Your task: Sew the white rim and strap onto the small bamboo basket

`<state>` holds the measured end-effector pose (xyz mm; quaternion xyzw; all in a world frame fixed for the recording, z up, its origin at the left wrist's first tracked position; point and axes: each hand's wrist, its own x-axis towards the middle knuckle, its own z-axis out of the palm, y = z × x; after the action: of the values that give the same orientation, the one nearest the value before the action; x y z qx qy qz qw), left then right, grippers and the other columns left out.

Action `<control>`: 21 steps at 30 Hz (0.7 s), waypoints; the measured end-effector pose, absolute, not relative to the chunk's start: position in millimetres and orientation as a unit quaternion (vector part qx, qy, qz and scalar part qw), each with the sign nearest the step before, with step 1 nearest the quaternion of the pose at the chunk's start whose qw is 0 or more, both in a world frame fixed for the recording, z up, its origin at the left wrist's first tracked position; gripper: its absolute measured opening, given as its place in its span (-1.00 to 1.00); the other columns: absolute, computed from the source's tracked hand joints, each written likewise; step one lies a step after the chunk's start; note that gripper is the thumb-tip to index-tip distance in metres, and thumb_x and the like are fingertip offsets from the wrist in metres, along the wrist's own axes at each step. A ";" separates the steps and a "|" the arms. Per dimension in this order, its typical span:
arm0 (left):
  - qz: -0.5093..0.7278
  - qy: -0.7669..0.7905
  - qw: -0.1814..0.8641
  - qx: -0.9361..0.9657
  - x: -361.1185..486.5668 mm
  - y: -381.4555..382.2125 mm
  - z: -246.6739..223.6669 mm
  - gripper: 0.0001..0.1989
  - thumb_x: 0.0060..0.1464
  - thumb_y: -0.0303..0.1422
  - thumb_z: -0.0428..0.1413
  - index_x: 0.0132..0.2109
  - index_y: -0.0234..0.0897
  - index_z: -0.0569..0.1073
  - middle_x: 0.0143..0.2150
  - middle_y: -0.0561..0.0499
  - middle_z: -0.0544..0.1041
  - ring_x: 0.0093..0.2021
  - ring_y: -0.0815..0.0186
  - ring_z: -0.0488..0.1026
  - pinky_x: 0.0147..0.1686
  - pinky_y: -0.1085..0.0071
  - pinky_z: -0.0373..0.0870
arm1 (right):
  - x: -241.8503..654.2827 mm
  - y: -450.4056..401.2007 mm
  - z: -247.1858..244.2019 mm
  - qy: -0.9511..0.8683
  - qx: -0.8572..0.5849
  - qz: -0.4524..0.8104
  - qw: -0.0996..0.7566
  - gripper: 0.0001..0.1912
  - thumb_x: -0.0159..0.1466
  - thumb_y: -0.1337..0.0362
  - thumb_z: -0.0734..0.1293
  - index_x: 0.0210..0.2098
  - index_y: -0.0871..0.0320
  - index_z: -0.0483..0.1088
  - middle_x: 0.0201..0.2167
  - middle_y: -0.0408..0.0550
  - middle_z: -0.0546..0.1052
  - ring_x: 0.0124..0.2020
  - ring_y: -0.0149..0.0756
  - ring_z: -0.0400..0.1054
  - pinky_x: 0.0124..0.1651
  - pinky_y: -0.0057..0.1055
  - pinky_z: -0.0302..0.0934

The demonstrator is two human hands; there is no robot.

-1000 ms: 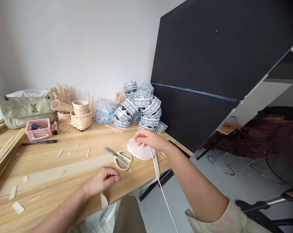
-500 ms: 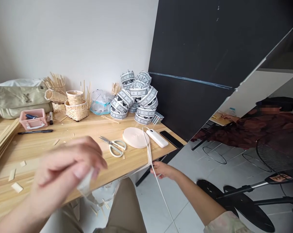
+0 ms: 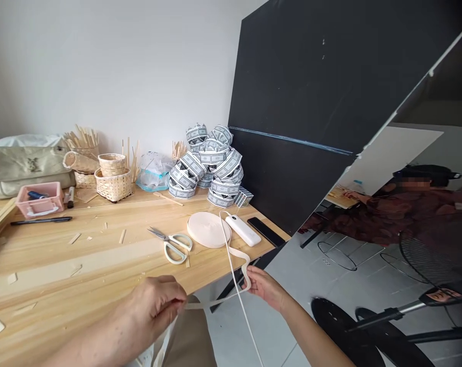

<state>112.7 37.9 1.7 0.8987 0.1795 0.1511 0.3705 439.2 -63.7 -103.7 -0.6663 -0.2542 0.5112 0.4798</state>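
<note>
A pale, flat strip (image 3: 210, 305) runs from a coiled roll (image 3: 206, 229) on the table, over the front edge and between my two hands. My left hand (image 3: 160, 303) pinches it above my lap, and a length hangs down below the fingers. My right hand (image 3: 263, 286) holds the strip beyond the table's edge, where it bends in a loose wave. Scissors (image 3: 173, 245) with white handles lie with blades apart, left of the roll. A white cable (image 3: 236, 285) crosses the roll and hangs down past the strip to the floor.
A white power bank (image 3: 243, 230) and a black phone (image 3: 267, 232) lie right of the roll. Woven baskets (image 3: 114, 182), a pink box (image 3: 40, 200) and stacked patterned paper rings (image 3: 211, 165) stand along the wall. A black board (image 3: 288, 112) leans at right; beyond it sits a person (image 3: 407, 204).
My left hand has moved right and down, nearer my right hand. The strip now spans between both hands and has slackened into a wave near the right one. The view has shifted slightly.
</note>
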 end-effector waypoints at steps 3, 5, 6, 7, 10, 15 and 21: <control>0.146 0.198 0.357 0.901 119.5 40.8 -3.8 -0.79 0.01 -0.50 -0.11 -0.47 -0.28 0.38 -0.55 0.10 0.33 -0.55 0.44 0.20 -0.53 0.53 0.09 | 435.7 -60.0 -101.0 -0.237 -0.675 0.512 0.476 -0.80 0.03 0.18 0.35 -0.46 0.14 0.27 -0.61 -0.25 0.40 -0.50 -0.41 0.38 -0.33 -0.45 0.17; 0.120 0.216 0.406 0.880 127.6 39.6 -20.1 -0.79 -0.04 -0.52 -0.10 -0.49 -0.29 0.39 -0.59 0.12 0.31 -0.57 0.45 0.18 -0.56 0.53 0.08 | 423.2 -57.4 -105.8 -0.226 -0.666 0.547 0.455 -0.80 0.00 0.23 0.38 -0.46 0.17 0.29 -0.58 -0.17 0.44 -0.52 -0.37 0.39 -0.37 -0.42 0.18; 0.108 0.227 0.447 0.859 132.6 37.4 -32.8 -0.78 -0.07 -0.54 -0.10 -0.49 -0.30 0.41 -0.58 0.10 0.34 -0.57 0.44 0.20 -0.56 0.53 0.11 | 415.3 -56.3 -109.8 -0.219 -0.657 0.568 0.445 -0.79 -0.02 0.25 0.40 -0.46 0.19 0.30 -0.57 -0.13 0.46 -0.53 -0.35 0.39 -0.39 -0.41 0.19; 0.097 0.236 0.470 0.845 138.3 34.2 -47.9 -0.78 -0.09 -0.54 -0.09 -0.46 -0.30 0.45 -0.55 0.08 0.39 -0.54 0.41 0.25 -0.53 0.52 0.16 | 407.3 -55.4 -114.4 -0.211 -0.646 0.587 0.440 -0.78 -0.03 0.27 0.41 -0.46 0.20 0.31 -0.57 -0.12 0.46 -0.55 -0.35 0.38 -0.41 -0.41 0.20; 0.122 0.285 0.470 0.826 159.2 21.0 -97.9 -0.65 -0.22 -0.59 -0.01 -0.24 -0.27 0.51 -0.34 -0.06 0.53 -0.37 0.25 0.41 -0.30 0.35 0.33 | 388.7 -52.6 -128.9 -0.193 -0.604 0.627 0.452 -0.75 -0.03 0.24 0.43 -0.45 0.20 0.31 -0.52 -0.12 0.46 -0.55 -0.43 0.37 -0.42 -0.46 0.20; 0.109 0.307 0.537 0.778 204.7 2.9 -146.6 -0.28 -0.29 -0.62 0.05 0.14 -0.28 0.25 0.20 -0.16 0.23 0.18 0.10 0.15 0.16 0.22 0.03 | 382.9 -45.5 -145.1 -0.175 -0.561 0.641 0.494 -0.72 -0.02 0.19 0.45 -0.43 0.20 0.32 -0.51 -0.19 0.45 -0.57 -0.57 0.32 -0.46 -0.61 0.18; -0.004 0.284 0.624 0.728 225.3 7.0 -156.9 -0.37 -0.08 -0.52 0.06 0.18 -0.18 0.15 -0.10 -0.08 0.47 -0.32 0.25 0.47 -0.38 0.33 0.43 | 396.2 -47.2 -152.0 -0.165 -0.554 0.638 0.508 -0.73 -0.04 0.22 0.45 -0.46 0.21 0.32 -0.53 -0.15 0.44 -0.56 -0.55 0.33 -0.68 -0.71 -0.03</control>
<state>225.3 7.0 -156.9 0.7282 0.2837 -0.0036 0.6239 396.2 -47.2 -152.0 -0.5543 -0.1649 0.6384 0.5079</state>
